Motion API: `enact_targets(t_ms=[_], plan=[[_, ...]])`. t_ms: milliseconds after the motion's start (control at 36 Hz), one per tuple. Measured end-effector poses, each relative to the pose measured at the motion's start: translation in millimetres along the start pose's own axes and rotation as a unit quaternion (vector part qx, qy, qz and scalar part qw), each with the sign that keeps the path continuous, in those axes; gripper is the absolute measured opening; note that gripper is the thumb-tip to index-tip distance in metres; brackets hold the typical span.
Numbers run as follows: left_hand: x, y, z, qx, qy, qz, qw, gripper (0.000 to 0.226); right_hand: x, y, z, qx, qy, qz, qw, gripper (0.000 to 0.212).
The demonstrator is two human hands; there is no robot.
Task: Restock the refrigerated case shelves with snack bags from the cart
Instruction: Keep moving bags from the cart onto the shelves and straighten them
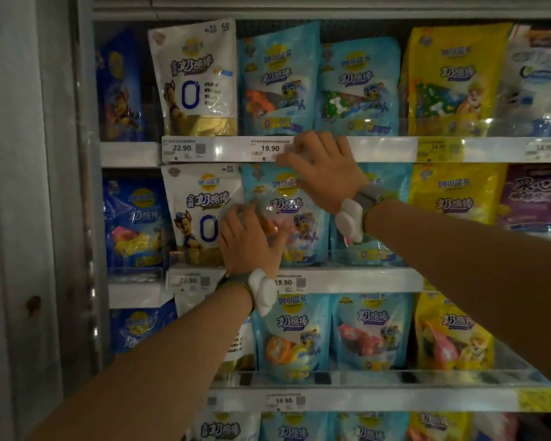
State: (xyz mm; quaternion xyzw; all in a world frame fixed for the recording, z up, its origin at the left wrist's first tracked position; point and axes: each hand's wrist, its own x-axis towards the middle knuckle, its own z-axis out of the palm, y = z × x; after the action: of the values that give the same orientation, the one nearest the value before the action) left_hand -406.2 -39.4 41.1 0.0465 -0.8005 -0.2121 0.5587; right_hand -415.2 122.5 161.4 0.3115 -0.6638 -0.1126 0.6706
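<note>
In the chilled case [131, 154] every visible row looks full. At centre, a light-blue snack bag [287, 218] goes onto the second shelf; left hand [248, 240], seven o'clock, presses it, right hand [323, 173], one o'clock, grips its top. Cart unseen.

Two hands [248, 240], four price-strip shelves [379, 149]
</note>
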Motion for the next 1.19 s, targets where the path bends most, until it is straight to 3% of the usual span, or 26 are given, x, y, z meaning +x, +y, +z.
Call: enact_targets(t_ms=[111, 278, 389, 472, 583, 722, 1083, 1194], plan=[[8, -2, -8, -0.056, -0.001, -0.014, 0.998, 0.070, -32, -7, -2, 0.041, 0.027, 0.127, 0.991, 0.040], [25, -5, -9, -0.145, 0.006, -0.017, 0.989, 0.056, -74, -7, 4, 0.123, -0.025, 0.273, 0.954, 0.022], [38, -3, -8, -0.205, -0.013, -0.060, 0.977, 0.039, -74, -8, 2, 0.283, -0.034, 0.333, 0.899, 0.024], [41, 0, -12, -0.226, -0.043, -0.082, 0.970, 0.024, -67, -8, 1, 0.342, -0.049, 0.361, 0.866, 0.025], [46, 0, -12, -0.255, -0.049, -0.110, 0.959, 0.039, -57, -5, 11, 0.378, -0.054, 0.406, 0.830, 0.025], [52, -2, -9, -0.283, -0.059, -0.106, 0.951, 0.043, -44, -2, 22, 0.402, -0.068, 0.430, 0.805, 0.023], [56, -5, -10, -0.295, -0.078, -0.099, 0.947, 0.043, -45, -2, 32, 0.392, -0.044, 0.423, 0.816, 0.020], [57, -7, -12, -0.301, -0.072, -0.101, 0.946, 0.048, -46, -4, 30, 0.416, -0.067, 0.425, 0.801, 0.014]])
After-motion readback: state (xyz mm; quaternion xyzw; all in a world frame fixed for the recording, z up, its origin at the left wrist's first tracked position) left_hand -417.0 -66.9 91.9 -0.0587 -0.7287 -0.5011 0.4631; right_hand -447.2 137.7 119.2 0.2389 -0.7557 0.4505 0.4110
